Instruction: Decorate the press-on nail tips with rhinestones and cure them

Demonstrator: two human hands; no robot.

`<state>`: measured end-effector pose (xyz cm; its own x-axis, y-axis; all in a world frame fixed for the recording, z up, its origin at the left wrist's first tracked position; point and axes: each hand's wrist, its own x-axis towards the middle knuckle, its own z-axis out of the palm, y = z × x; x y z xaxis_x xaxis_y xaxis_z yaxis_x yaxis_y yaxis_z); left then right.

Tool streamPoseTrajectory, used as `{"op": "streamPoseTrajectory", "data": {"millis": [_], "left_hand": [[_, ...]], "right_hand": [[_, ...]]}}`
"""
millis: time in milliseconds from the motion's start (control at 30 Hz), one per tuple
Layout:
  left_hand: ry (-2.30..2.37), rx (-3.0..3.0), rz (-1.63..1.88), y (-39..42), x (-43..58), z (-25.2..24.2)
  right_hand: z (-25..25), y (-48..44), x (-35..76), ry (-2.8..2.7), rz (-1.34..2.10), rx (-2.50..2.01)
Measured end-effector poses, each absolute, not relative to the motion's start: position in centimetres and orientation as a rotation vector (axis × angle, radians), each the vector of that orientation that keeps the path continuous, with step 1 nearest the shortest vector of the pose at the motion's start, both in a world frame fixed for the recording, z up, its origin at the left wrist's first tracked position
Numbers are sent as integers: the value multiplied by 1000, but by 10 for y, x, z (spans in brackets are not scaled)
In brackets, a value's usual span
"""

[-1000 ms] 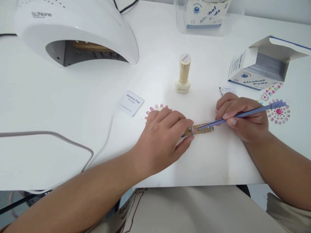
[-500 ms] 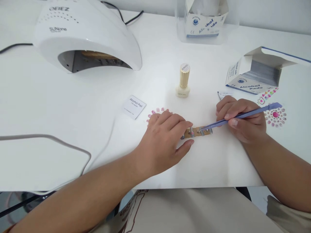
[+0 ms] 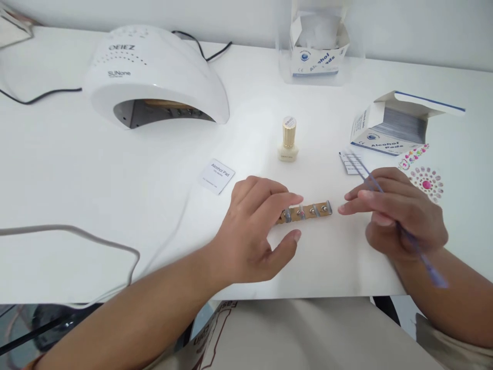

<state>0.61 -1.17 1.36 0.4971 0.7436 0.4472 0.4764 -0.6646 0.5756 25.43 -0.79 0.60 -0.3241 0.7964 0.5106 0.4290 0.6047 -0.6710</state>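
Edges: the near edge of the white surface (image 3: 327,275) runs below my hands; the far edge meets the wall.
Room: white surface shows between the strip (image 3: 307,211) and the near edge, and between the strip and the bottle (image 3: 288,141) beyond it.
Strip: flat on the surface between my hands, long axis nearly left to right, right end tipped slightly away from me.
Left hand (image 3: 250,234): thumb and forefinger spread apart around the strip's left part; whether they touch it I cannot tell.
Right hand (image 3: 410,216): closed around the tweezers (image 3: 422,257), forefinger reaching toward the strip's right end, just short of it.
Tweezers: purple, blurred, slanting; tips up-left over a packet (image 3: 345,163), broad end down-right.
Count: one strip crossed by four visible clear pieces, one bottle, one lamp (image 3: 162,72) at far left, two packets, two boxes (image 3: 385,141), one gem ring (image 3: 426,185) and one gem row (image 3: 414,155) at right.
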Motion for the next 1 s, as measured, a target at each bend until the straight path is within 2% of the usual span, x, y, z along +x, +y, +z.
{"op": "streamPoseTrajectory", "data": {"millis": [100,167,300,433,733,867,1000], "left_hand": [[837,2348,1071,-15,8,20],[760,2311,1015,-21,10,24],[779,2109,798,-32,18,35],[808,1860,603,-34,32,44],[861,1717,733,-26,28,39],[980,1621,981,-22,11,32],[974,1817,1004,-12,5,19]], "right_hand": [[16,-15,242,-2128,-141,-839],[19,-17,234,-2083,-262,-909],[21,-22,222,-1982,-95,-1037],[21,-26,218,-2007,-207,-1035],[11,-18,223,-2250,-147,-868],[6,-7,229,-2229,91,-892],[-1,0,231,-2263,276,-938]]}}
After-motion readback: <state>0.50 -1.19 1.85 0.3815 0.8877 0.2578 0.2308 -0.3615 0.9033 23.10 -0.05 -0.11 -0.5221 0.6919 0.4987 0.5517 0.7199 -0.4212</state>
